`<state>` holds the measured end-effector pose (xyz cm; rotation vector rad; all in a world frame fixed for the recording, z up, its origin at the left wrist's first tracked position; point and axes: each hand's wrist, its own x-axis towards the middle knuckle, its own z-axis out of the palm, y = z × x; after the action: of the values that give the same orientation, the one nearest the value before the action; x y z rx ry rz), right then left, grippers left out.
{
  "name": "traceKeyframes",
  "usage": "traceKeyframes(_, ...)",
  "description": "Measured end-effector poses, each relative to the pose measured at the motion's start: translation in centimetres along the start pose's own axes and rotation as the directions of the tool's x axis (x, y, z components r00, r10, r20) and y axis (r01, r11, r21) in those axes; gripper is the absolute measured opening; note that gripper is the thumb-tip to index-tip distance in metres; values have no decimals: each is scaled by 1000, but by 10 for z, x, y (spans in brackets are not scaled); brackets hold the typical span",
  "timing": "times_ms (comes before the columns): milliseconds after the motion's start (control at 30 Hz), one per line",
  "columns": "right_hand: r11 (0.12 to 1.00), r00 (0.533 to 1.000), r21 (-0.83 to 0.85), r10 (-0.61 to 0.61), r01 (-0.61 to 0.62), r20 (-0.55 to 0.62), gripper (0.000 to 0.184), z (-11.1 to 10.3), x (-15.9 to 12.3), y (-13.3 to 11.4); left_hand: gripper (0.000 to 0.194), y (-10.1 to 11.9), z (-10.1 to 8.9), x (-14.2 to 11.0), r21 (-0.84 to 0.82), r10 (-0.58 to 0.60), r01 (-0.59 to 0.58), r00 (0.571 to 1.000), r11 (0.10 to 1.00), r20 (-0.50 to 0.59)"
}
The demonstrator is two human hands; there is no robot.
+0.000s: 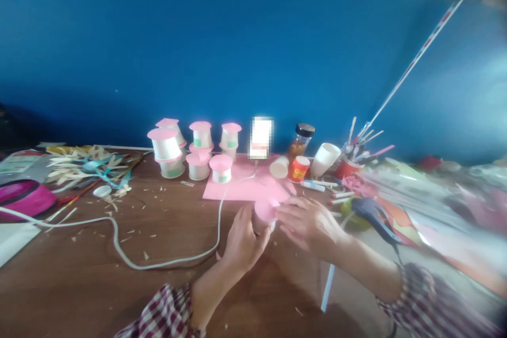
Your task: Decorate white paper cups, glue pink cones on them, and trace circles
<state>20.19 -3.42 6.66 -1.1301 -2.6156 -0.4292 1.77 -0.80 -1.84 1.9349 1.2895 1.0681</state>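
A small white cup with a round pink paper top point(266, 210) stands on the brown table between my hands. My left hand point(242, 240) curls round its left side. My right hand point(309, 224) presses its fingers on the pink top from the right. Both hands are closed on it. The cup's lower part is hidden by my fingers. A pink paper sheet point(245, 182) lies just behind it.
Several finished white cups with pink tops point(198, 150) stand at the back. A white cable point(119, 245) snakes across the table. A blue glue gun point(374, 216) lies at right, near pens, a red cup point(299, 169) and a jar point(301, 140). Paper scraps point(91, 166) lie left.
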Motion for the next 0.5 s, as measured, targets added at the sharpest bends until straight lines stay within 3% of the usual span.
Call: traceKeyframes(500, 999, 999, -25, 43, -44, -17, 22, -10, 1, 1, 45, -1, 0, 0, 29, 14, -14, 1000, 999, -7)
